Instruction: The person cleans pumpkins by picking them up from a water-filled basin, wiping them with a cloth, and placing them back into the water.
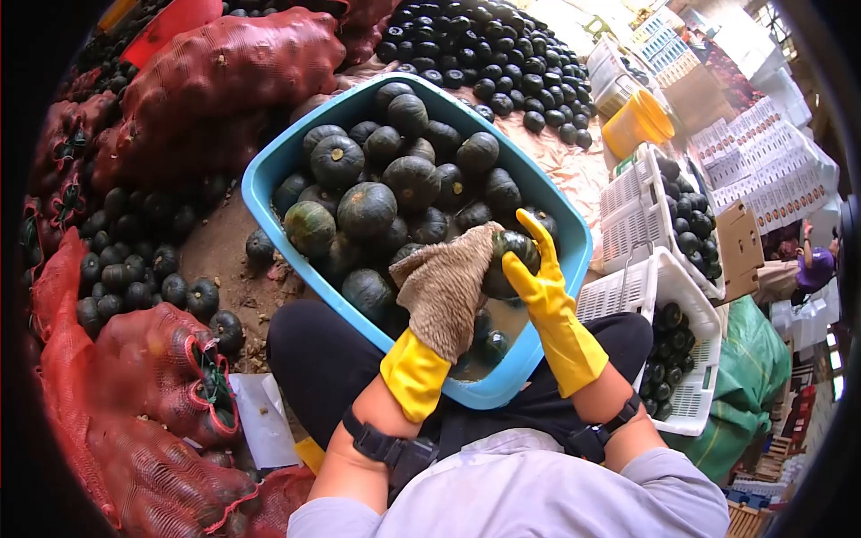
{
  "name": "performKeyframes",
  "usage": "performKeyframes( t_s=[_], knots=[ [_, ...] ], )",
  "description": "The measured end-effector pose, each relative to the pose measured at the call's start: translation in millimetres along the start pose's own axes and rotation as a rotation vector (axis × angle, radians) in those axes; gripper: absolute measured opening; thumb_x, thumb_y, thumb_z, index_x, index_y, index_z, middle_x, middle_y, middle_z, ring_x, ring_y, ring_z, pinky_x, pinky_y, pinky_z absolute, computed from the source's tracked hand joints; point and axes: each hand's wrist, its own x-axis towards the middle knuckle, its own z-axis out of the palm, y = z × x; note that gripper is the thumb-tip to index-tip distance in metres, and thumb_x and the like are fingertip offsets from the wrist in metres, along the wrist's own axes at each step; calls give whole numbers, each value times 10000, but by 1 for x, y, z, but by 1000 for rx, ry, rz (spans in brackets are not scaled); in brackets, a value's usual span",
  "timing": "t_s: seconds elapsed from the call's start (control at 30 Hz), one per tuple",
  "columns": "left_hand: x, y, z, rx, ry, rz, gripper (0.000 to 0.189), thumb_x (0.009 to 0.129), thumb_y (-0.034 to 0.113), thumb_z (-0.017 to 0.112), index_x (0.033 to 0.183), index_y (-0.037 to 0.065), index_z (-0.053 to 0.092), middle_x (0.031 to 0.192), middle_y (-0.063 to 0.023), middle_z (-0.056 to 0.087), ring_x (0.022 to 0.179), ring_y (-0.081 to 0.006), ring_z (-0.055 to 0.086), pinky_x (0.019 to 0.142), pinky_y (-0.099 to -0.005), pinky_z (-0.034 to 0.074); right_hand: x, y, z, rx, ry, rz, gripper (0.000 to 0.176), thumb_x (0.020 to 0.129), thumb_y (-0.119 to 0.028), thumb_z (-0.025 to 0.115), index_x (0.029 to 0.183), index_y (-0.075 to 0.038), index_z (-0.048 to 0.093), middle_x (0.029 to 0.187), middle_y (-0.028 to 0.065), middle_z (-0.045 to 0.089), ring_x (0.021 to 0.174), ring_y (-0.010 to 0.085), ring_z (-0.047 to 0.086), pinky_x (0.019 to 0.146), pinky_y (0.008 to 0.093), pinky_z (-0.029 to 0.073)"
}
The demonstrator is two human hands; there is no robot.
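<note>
A blue plastic tub (pixel 309 273) sits before my knees, filled with dark green round squashes (pixel 366 209) and some murky water at its near end. My right hand (pixel 549 305), in a yellow rubber glove, grips one wet squash (pixel 514 253) above the tub's near right part, thumb and fingers spread around its side. A brown terry cloth (pixel 448 287) covers my left hand (pixel 417 368), also yellow-gloved, and its end presses against the same squash. The cloth hides the left fingers.
Red mesh sacks (pixel 233 67) of squashes lie on the left, near loose squashes (pixel 134 269) on the ground. A large squash pile (pixel 493 45) spreads behind. White crates (pixel 695 377), a yellow bucket (pixel 639 125) and a green sack (pixel 749 377) stand right; a person (pixel 814 264) is farther off.
</note>
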Motion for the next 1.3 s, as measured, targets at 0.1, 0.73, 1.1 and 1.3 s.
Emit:
performKeyframes(
  t_s=[0.1, 0.73, 1.1, 1.3],
  knots=[
    [5, 19, 10, 311, -94, -109, 686, 820, 5, 713, 1479, -6, 522, 1381, -240, 628, 1283, -391, 643, 1073, -434, 536, 12, 25, -7, -122, 102, -12, 579, 1047, -330, 747, 1541, -95, 559, 1324, 83, 652, 1120, 173, 629, 1018, 325, 516],
    [0, 20, 1, 41, 225, -366, 325, 827, 278, 787, 1113, 129, 746, 1039, -148, 758, 1032, -400, 694, 934, -501, 529, -4, 38, 28, 215, 211, 129, 518, 1100, -381, 670, 1524, -115, 538, 1389, 75, 658, 1207, 204, 651, 1095, 363, 521],
    [5, 6, 5, -1129, 249, -636, 265, 813, 219, 765, 1008, 78, 656, 931, -20, 693, 839, -168, 667, 814, -320, 565, -26, 13, 19, 488, -42, 269, 537, 999, -354, 818, 1436, -147, 585, 1326, 58, 652, 1190, 190, 658, 952, 388, 590],
    [17, 33, -63, -1705, 527, -1231, 143, 897, 226, 670, 814, 123, 615, 724, -8, 610, 618, -153, 566, 595, -307, 488, -34, -6, -151, 924, 442, -217, 637, 1011, -453, 761, 1449, -18, 604, 1379, 163, 690, 1255, 301, 685, 1063, 415, 598]
  ],
)
